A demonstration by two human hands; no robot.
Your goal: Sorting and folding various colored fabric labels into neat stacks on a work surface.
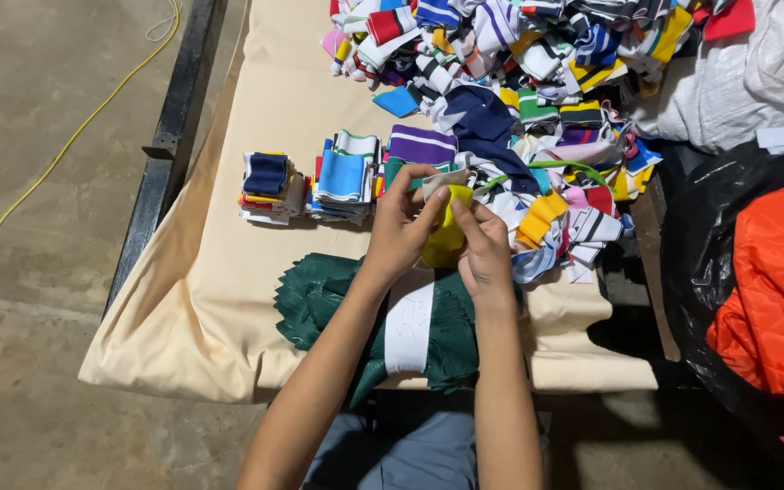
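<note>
Head view: both hands [442, 231] pinch a soft yellow knit strip [446, 238] above folded green fabric [319, 290].

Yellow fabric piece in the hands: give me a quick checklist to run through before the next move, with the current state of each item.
1. Both hands on the yellow piece: ok, left hand and right hand pinch it.
2. Piece lifted off the mixed pile: ok.
3. Piece flat and unfolded: not ok, bunched.
4. Sorted stacks upright and apart: ok.
5. Green bundle with its white band lies under the wrists: ok.
6. Back side of piece: cannot tell.
</note>
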